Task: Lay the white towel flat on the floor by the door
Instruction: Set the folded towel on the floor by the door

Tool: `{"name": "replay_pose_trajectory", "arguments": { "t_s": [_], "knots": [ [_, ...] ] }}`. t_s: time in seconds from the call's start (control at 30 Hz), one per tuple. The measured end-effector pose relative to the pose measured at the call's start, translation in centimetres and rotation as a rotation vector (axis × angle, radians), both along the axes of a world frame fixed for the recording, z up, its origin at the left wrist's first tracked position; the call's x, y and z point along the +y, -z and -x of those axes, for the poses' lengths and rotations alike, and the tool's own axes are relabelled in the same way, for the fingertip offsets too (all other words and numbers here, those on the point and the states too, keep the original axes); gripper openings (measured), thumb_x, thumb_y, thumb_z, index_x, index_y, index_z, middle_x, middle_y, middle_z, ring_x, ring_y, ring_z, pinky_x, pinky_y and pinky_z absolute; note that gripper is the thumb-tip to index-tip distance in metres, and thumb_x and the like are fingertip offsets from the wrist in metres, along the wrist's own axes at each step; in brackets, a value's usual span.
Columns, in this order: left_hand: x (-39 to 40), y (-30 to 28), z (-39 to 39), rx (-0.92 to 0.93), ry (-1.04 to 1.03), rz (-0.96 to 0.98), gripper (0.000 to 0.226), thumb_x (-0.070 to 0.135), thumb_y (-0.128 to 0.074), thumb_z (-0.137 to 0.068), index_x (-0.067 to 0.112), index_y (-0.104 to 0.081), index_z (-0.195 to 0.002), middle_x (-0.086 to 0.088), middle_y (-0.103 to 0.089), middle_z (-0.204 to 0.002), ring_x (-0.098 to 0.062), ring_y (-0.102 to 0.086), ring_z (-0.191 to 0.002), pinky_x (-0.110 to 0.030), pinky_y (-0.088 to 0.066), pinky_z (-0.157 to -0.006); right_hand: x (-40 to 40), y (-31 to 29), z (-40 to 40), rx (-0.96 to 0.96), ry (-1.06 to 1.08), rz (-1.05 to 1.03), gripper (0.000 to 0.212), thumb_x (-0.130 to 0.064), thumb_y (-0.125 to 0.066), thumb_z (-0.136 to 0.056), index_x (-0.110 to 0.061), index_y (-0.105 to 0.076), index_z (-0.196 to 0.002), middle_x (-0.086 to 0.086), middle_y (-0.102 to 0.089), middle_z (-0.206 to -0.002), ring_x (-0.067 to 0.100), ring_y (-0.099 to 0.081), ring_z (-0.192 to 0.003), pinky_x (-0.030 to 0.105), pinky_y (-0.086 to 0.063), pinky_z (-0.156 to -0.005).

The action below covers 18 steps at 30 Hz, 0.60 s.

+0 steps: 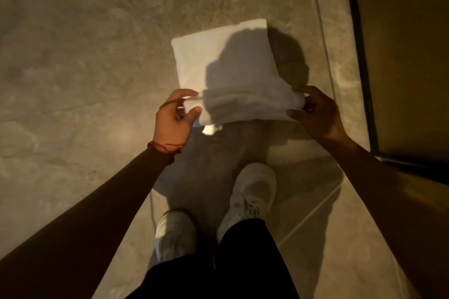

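A white towel (226, 65), folded into a rough rectangle, hangs out in front of me above the beige stone floor (85, 56). My left hand (176, 116) pinches its near left corner, and my right hand (315, 111) pinches its near right corner. The near edge is bunched between my hands, and the far part slopes away toward the floor. I cannot tell whether the far edge touches the floor. A dark shadow of my head falls across the towel's right half.
A dark brown door (408, 56) with a black frame edge runs along the right side. My two white shoes (250, 196) stand on the floor just below the towel. A grout line (320, 31) runs beside the door.
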<state>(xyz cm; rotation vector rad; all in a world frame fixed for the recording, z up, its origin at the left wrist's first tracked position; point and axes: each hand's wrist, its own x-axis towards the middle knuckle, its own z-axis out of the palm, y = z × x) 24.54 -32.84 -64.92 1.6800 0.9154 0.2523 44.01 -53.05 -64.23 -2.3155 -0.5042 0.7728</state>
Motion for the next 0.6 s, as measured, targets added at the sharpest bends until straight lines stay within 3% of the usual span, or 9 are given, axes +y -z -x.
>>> {"name": "replay_pose_trajectory", "arguments": {
  "t_s": [0.07,0.1,0.17,0.2,0.23,0.3,0.37,0.5,0.6],
  "knots": [
    [-0.9,-0.1,0.8,0.002,0.038,-0.009,0.038,-0.003,-0.06,-0.077,0.017,-0.055,-0.108,0.001,-0.058,-0.089,0.0,-0.056,-0.069,-0.017,-0.047,-0.068,-1.3,0.5,1.2,-0.03,-0.01,0.009,0.049,-0.013,-0.073,-0.072,-0.021,-0.056,-0.118,-0.004,-0.057,-0.097,0.016,-0.057,-0.083,0.004,-0.04,-0.06],
    [-1.3,-0.1,1.3,0.003,0.058,-0.01,0.039,0.001,-0.06,-0.076,0.02,-0.054,-0.11,-0.003,-0.059,-0.092,-0.013,-0.06,-0.074,-0.026,-0.049,-0.071,-1.9,0.7,1.7,-0.034,-0.005,0.011,0.048,-0.013,-0.074,-0.071,-0.021,-0.058,-0.116,-0.002,-0.058,-0.095,0.017,-0.057,-0.081,0.003,-0.041,-0.058],
    [-2.2,0.2,2.3,0.029,0.095,-0.049,0.036,0.005,-0.06,-0.076,0.017,-0.057,-0.11,-0.006,-0.06,-0.098,-0.034,-0.061,-0.083,-0.037,-0.051,-0.076,-2.9,1.1,2.5,-0.025,0.005,0.018,0.046,-0.011,-0.074,-0.071,-0.021,-0.059,-0.114,-0.001,-0.058,-0.094,0.018,-0.058,-0.079,0.005,-0.042,-0.06],
    [-2.7,0.4,2.8,0.042,0.102,-0.069,0.033,0.007,-0.06,-0.076,0.014,-0.059,-0.109,-0.005,-0.06,-0.098,-0.036,-0.06,-0.082,-0.038,-0.051,-0.076,-3.3,1.4,2.9,-0.016,0.009,0.023,0.046,-0.01,-0.074,-0.07,-0.021,-0.06,-0.112,-0.001,-0.058,-0.094,0.019,-0.058,-0.079,0.009,-0.044,-0.063],
    [-3.1,0.8,3.3,0.051,0.104,-0.078,0.032,0.009,-0.061,-0.076,0.013,-0.06,-0.107,-0.005,-0.061,-0.098,-0.03,-0.061,-0.081,-0.039,-0.051,-0.076,-3.7,1.8,3.2,-0.008,0.014,0.026,0.045,-0.009,-0.074,-0.069,-0.021,-0.06,-0.111,-0.001,-0.058,-0.096,0.019,-0.059,-0.081,0.017,-0.047,-0.067],
    [-4.0,1.4,4.3,0.059,0.121,-0.082,0.03,0.01,-0.062,-0.076,0.011,-0.061,-0.105,-0.001,-0.061,-0.099,0.002,-0.059,-0.081,-0.033,-0.051,-0.079,-4.3,2.4,3.6,0.0,0.008,0.022,0.043,-0.007,-0.074,-0.069,-0.018,-0.061,-0.109,0.003,-0.059,-0.099,0.021,-0.059,-0.084,0.031,-0.05,-0.074],
    [-4.8,2.2,5.3,0.066,0.145,-0.067,0.027,0.009,-0.062,-0.075,0.009,-0.063,-0.101,0.004,-0.063,-0.096,0.014,-0.055,-0.082,-0.029,-0.05,-0.081,-5.0,3.0,3.9,0.0,0.003,0.037,0.039,-0.005,-0.072,-0.07,-0.014,-0.062,-0.107,0.009,-0.061,-0.099,0.022,-0.059,-0.085,0.033,-0.048,-0.076],
    [-7.2,2.4,7.1,0.198,0.135,-0.079,0.019,0.002,-0.056,-0.083,0.011,-0.068,-0.094,-0.003,-0.068,-0.094,-0.014,-0.062,-0.083,-0.02,-0.05,-0.075,-6.9,2.9,4.8,0.019,-0.015,0.078,0.037,0.0,-0.069,-0.071,-0.01,-0.064,-0.106,0.015,-0.066,-0.1,0.023,-0.06,-0.086,0.028,-0.044,-0.075],
    [-8.2,0.7,7.8,0.284,0.121,-0.083,0.018,0.004,-0.054,-0.086,0.009,-0.067,-0.097,-0.008,-0.068,-0.104,-0.016,-0.059,-0.09,-0.019,-0.044,-0.081,-7.8,1.2,5.4,0.069,0.016,0.077,0.035,-0.004,-0.07,-0.074,-0.007,-0.063,-0.108,0.013,-0.067,-0.105,0.019,-0.06,-0.092,0.025,-0.041,-0.08]
  ]
}}
